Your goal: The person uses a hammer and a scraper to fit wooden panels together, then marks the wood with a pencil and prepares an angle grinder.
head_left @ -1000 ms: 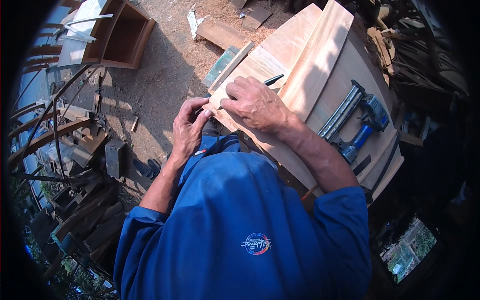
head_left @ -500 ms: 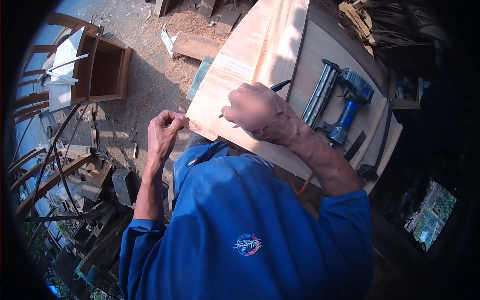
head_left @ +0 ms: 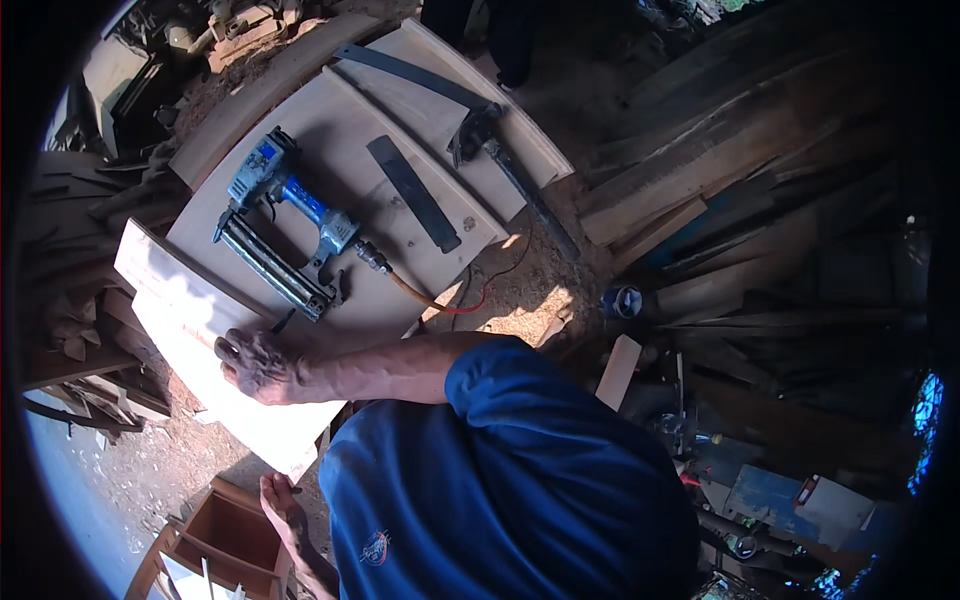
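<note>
My right hand rests over a sunlit pale wooden board, its fingers closed round a black pen. Only the dark end of the pen shows beyond my knuckles. At the board's near corner, my left hand pinches the edge between thumb and fingers. Farther off, on a wide wooden panel, lies a blue and grey air nail gun with an orange hose joined to it. To its right is a flat dark strip.
A hammer and a long flat metal blade lie at the panel's far right. An open wooden cabinet stands at lower left. Stacked planks fill the right side, and a small blue can sits near them.
The view has swung to the right, so the board and nail gun appear farther left. My right hand still grips the pen, and my left stays at the board's corner.
</note>
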`<state>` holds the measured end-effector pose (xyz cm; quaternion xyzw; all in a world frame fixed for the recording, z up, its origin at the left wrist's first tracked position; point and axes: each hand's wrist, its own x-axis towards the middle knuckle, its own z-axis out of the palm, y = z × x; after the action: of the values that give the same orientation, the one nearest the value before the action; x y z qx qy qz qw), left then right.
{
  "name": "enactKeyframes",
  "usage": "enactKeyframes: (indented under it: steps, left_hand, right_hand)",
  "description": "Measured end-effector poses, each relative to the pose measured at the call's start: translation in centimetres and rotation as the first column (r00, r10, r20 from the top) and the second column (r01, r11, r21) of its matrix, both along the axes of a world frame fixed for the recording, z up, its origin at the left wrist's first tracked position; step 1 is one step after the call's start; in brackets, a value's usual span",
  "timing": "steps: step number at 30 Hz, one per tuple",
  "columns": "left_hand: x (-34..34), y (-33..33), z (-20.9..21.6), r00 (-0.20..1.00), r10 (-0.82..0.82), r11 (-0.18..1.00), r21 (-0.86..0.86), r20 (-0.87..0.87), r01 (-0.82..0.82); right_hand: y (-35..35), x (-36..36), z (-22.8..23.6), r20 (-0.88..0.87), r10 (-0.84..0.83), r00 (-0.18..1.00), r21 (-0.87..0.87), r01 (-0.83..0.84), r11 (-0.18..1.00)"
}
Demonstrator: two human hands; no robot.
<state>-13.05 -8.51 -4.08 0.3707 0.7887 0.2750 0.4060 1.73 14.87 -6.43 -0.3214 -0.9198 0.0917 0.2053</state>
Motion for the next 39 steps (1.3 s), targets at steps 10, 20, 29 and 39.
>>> enactKeyframes:
  steps: [10, 20, 29, 39]
  left_hand:
    - [-7.5, 1.7, -3.7, 0.991, -0.128, 0.947, 0.292, -0.035, 0.132]
    - [-1.6, 6.7, 5.5, 0.404, -0.741, 0.321, 0.245, -0.537, 0.915]
    - [-0.6, 5.0, 3.1, 0.344, -0.78, 0.279, 0.202, -0.523, 0.939]
    - [-0.3, 3.5, 2.0, 0.314, -0.645, 0.289, 0.158, -0.696, 0.944]
  right_hand:
    - [-3.0, -1.1, 5.0, -0.038, -0.4, 0.916, 0.058, 0.402, 0.914]
    - [-16.8, 8.4, 10.5, -0.111, -0.638, 0.762, 0.004, 0.642, 0.767]
    - [-29.0, 17.7, 17.3, -0.617, -0.735, -0.283, -0.787, 0.24, 0.568]
    - [-40.5, 22.7, 28.5, -0.953, -0.206, 0.224, -0.027, 0.613, 0.79]
